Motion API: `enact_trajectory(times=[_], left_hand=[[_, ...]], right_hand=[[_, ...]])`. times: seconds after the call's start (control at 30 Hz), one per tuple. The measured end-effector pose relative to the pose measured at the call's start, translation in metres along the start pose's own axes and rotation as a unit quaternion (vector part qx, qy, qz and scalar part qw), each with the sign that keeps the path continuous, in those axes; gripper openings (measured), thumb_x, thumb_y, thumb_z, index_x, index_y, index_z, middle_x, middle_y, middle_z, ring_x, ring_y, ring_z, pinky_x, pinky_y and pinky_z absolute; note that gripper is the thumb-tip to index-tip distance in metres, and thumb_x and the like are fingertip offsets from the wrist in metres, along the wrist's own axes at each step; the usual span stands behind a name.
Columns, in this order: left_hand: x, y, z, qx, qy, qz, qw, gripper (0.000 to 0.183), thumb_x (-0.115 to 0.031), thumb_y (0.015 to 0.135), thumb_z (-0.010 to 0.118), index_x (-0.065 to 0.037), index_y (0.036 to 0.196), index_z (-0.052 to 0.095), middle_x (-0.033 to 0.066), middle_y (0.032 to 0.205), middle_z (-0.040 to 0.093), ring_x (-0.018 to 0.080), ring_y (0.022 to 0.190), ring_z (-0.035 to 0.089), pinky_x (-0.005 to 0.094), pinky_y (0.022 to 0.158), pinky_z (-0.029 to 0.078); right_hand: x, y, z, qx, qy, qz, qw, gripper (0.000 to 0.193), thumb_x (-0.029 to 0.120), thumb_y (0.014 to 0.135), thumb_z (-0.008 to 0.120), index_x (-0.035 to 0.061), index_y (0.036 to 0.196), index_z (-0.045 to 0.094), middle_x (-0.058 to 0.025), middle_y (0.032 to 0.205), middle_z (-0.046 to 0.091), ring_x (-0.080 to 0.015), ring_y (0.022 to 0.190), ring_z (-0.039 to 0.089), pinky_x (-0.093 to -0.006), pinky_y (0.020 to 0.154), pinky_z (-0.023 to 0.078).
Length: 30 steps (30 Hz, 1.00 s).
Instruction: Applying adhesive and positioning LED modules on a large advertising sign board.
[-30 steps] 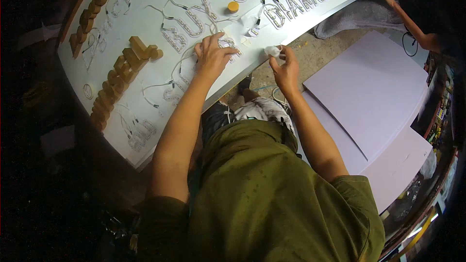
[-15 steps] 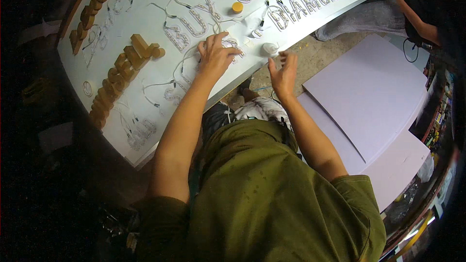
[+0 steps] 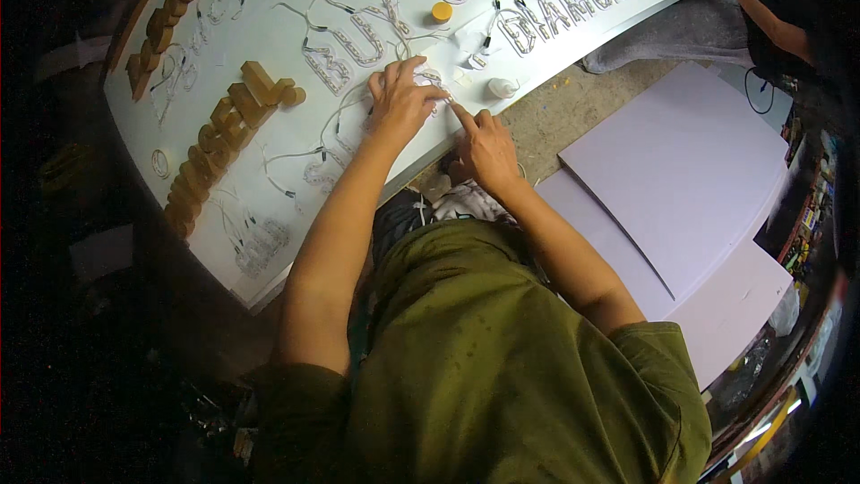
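Across the white table (image 3: pixel 260 36), I watch remotely: left hand (image 3: pixel 397 109) fingers spread over a light-strip piece (image 3: pixel 430 78) near the edge; right hand (image 3: pixel 488 151) index outstretched to it (its grip I can't tell).

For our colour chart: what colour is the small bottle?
White: the small bottle shows best in the head view.

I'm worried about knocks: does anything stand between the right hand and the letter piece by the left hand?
Nothing visible does. The right hand has its index fingertip at the edge of the letter piece, near the left hand. The white bottle sits to the right, out of the way.
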<state>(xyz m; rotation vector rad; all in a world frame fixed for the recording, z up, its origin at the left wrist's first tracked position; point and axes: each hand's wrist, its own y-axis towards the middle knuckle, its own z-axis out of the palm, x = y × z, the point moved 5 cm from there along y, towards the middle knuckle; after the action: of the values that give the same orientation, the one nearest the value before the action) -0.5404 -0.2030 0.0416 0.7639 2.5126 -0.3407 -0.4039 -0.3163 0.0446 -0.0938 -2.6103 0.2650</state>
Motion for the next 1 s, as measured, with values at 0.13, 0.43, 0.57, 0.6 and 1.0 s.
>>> enact_trajectory(times=[0.13,0.43,0.57,0.6,1.0], left_hand=[[-0.001,0.0,-0.001,0.009,0.004,-0.003,1.0,0.028,-0.016,0.076,0.085,-0.029,0.101,0.084,0.005,0.148,0.052,0.0271,0.139,0.039,0.0497,0.113,0.023],[-0.002,0.001,-0.001,0.013,0.0,-0.009,1.0,0.028,-0.015,0.075,0.085,-0.029,0.1,0.084,0.0045,0.148,0.052,0.0269,0.137,0.041,0.0494,0.113,0.024],[-0.004,0.0,-0.001,0.004,0.005,-0.008,1.0,0.028,-0.015,0.075,0.085,-0.028,0.1,0.084,0.0051,0.147,0.052,0.0273,0.137,0.042,0.0498,0.112,0.025],[-0.004,0.0,0.0,0.003,0.004,-0.008,1.0,0.028,-0.015,0.075,0.085,-0.028,0.1,0.084,0.0051,0.147,0.052,0.0273,0.137,0.042,0.0498,0.112,0.025],[-0.006,-0.016,0.001,-0.08,-0.017,-0.015,0.997,0.031,-0.012,0.076,0.083,-0.02,0.106,0.078,0.0088,0.139,0.054,0.0303,0.131,0.046,0.0509,0.109,0.028]], right_hand=[[0.0,0.004,0.0,-0.004,0.001,-0.005,1.0,0.068,0.005,0.083,0.062,0.0168,0.149,0.052,-0.0151,0.104,0.058,-0.0342,0.095,0.059,-0.0465,0.084,0.05],[0.004,0.009,-0.006,-0.008,-0.041,-0.018,0.999,0.063,0.006,0.085,0.06,0.0172,0.146,0.055,-0.0126,0.103,0.058,-0.0316,0.095,0.06,-0.0447,0.083,0.051],[0.004,0.01,-0.006,-0.016,-0.056,-0.03,0.998,0.06,0.007,0.086,0.06,0.0175,0.144,0.057,-0.012,0.1,0.059,-0.0315,0.093,0.061,-0.0448,0.081,0.052],[0.004,0.011,-0.006,-0.015,-0.063,-0.03,0.997,0.058,0.008,0.086,0.06,0.0177,0.143,0.057,-0.0118,0.099,0.059,-0.0315,0.093,0.061,-0.045,0.08,0.053],[0.006,0.014,-0.007,-0.012,-0.08,-0.035,0.996,0.053,0.011,0.086,0.063,0.0178,0.139,0.059,-0.0127,0.1,0.061,-0.0325,0.094,0.062,-0.0445,0.079,0.054]])
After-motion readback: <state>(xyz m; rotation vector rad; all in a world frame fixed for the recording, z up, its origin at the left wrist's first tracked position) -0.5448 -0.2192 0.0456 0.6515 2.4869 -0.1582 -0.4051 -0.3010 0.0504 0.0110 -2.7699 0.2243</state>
